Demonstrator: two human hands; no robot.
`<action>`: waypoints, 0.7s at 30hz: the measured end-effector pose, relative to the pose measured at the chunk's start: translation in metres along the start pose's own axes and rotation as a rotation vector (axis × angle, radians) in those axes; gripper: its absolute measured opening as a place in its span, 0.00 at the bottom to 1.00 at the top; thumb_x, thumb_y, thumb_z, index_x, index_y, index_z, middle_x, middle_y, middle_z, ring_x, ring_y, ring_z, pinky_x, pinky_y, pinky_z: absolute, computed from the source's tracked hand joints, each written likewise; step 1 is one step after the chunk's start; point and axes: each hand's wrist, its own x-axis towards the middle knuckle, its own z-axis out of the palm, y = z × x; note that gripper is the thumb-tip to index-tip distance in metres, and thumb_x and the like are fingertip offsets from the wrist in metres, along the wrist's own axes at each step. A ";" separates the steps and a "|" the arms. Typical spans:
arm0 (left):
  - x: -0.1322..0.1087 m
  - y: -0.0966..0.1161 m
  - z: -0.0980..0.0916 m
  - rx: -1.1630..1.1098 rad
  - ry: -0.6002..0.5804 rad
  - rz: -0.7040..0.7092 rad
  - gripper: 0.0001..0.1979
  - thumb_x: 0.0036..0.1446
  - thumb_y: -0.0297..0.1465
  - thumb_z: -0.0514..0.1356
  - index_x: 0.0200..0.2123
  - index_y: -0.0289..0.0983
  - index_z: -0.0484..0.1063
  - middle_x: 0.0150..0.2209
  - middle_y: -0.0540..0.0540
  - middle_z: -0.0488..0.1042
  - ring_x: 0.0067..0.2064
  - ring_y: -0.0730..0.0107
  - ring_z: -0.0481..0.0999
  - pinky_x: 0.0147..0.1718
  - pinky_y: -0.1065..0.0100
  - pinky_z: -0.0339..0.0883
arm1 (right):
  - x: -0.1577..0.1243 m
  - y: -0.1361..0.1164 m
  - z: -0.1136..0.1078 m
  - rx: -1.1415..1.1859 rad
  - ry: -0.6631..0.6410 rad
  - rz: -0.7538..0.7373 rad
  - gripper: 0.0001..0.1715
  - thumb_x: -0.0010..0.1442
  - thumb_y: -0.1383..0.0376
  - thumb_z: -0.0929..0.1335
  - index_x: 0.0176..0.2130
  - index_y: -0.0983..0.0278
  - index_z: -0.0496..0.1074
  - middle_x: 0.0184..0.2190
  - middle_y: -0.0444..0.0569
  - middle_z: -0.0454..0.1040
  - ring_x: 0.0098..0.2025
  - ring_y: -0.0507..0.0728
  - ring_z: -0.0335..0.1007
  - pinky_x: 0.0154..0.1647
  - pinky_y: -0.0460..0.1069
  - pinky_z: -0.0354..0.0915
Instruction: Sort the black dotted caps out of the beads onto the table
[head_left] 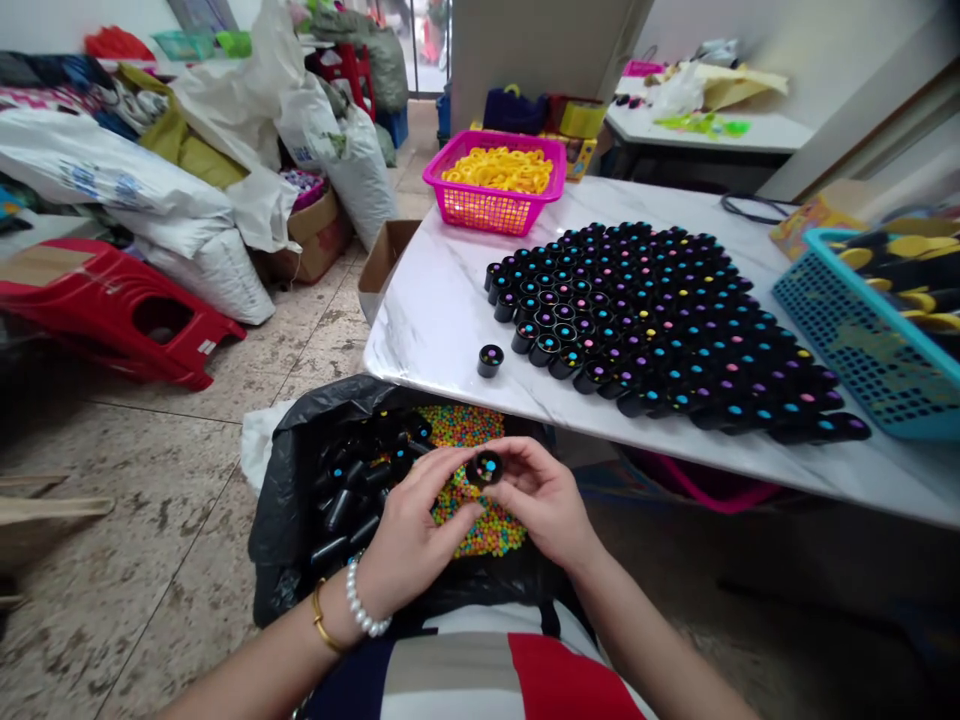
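A small black cup (475, 472) with a blue dot and bits of colour inside is between my two hands, above a bin lined with a black plastic bag (274, 535). My right hand (546, 500) grips its right side between fingers and thumb. The fingers of my left hand (412, 525) are bent against the cup's left side, the thumb a little apart from it. Below lie small multicoloured beads (491, 530), with several loose black cups (341, 510) to their left. One black cup (490, 361) stands alone near the table edge.
On the white marbled table (427, 310) stand many black cups (630, 310) in close rows. A pink basket (495, 210) of yellow rings is at the back, a blue basket (847, 330) at the right. Red stools (112, 300) and white sacks (202, 230) occupy the left floor.
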 end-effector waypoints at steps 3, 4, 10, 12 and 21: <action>-0.004 -0.005 0.001 0.036 -0.007 -0.027 0.25 0.55 0.32 0.65 0.55 0.55 0.70 0.53 0.49 0.74 0.54 0.56 0.72 0.55 0.57 0.63 | -0.005 -0.003 0.002 -0.137 -0.035 -0.069 0.14 0.58 0.66 0.71 0.45 0.58 0.72 0.46 0.50 0.74 0.47 0.56 0.73 0.48 0.52 0.73; -0.005 -0.006 0.001 0.048 -0.011 -0.026 0.24 0.54 0.33 0.65 0.55 0.55 0.70 0.52 0.49 0.75 0.53 0.56 0.73 0.54 0.57 0.64 | -0.006 -0.005 0.001 -0.198 -0.056 -0.097 0.12 0.59 0.67 0.70 0.45 0.59 0.74 0.47 0.50 0.73 0.49 0.56 0.73 0.48 0.52 0.72; -0.006 -0.013 -0.005 0.142 -0.006 0.017 0.16 0.53 0.35 0.67 0.46 0.48 0.75 0.45 0.44 0.76 0.48 0.57 0.75 0.49 0.59 0.68 | -0.005 -0.003 -0.008 -0.704 -0.248 -0.129 0.16 0.62 0.71 0.65 0.48 0.59 0.72 0.43 0.49 0.76 0.43 0.55 0.75 0.44 0.49 0.71; -0.007 -0.017 -0.008 0.184 0.013 0.024 0.15 0.53 0.33 0.67 0.45 0.45 0.75 0.46 0.43 0.75 0.48 0.57 0.74 0.49 0.59 0.68 | -0.003 0.003 -0.006 -1.063 -0.340 -0.055 0.13 0.61 0.73 0.65 0.44 0.62 0.73 0.39 0.51 0.78 0.38 0.56 0.76 0.38 0.49 0.71; -0.017 -0.033 -0.016 0.313 -0.001 0.089 0.19 0.55 0.27 0.65 0.51 0.36 0.71 0.46 0.41 0.74 0.47 0.62 0.73 0.48 0.59 0.70 | -0.004 0.001 0.006 -1.473 -0.515 0.018 0.08 0.63 0.71 0.65 0.36 0.64 0.74 0.33 0.51 0.76 0.35 0.58 0.75 0.31 0.47 0.67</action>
